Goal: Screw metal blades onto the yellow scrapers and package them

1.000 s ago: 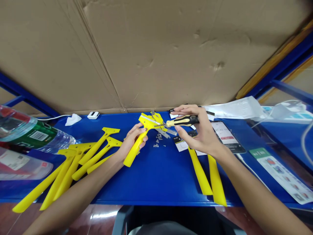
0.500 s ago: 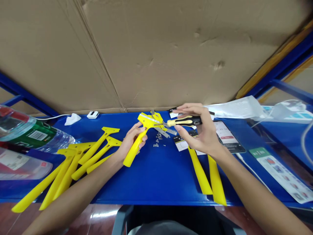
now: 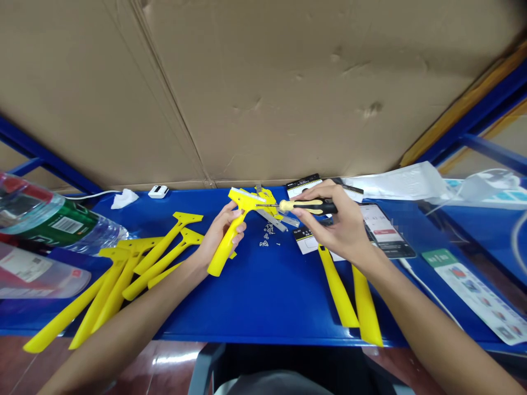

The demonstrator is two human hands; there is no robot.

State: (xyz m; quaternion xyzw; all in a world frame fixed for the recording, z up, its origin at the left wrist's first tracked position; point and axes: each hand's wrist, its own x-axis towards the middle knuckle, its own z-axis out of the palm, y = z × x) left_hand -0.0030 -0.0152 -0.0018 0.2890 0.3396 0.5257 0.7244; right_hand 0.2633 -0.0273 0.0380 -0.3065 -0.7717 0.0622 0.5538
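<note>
My left hand (image 3: 220, 233) is closed around the handle of a yellow scraper (image 3: 224, 249), held tilted with its wide head up. A metal strip runs along the top edge of that head. In my right hand (image 3: 346, 222) is a screwdriver (image 3: 307, 206) with a cream and black handle, gripped by the fingers and thumb. Its shaft points left, and the tip meets the right side of the scraper's head; any screw there is too small to make out. Behind them lie yellow head pieces (image 3: 268, 201), metal blades (image 3: 276, 222) and several small nuts (image 3: 267, 236).
Several yellow scraper handles (image 3: 164, 266) lie at left beside a plastic bottle (image 3: 69, 225) and a clear cup (image 3: 45, 274). At right are two more yellow handles (image 3: 340, 291), printed cards (image 3: 304, 241), a phone (image 3: 387, 233) and a leaflet (image 3: 473, 296). Cardboard (image 3: 263, 93) walls the back.
My right hand has turned slightly, its fingers closing further around the screwdriver handle. The scraper and the screwdriver tip have shifted a little to the left and up.
</note>
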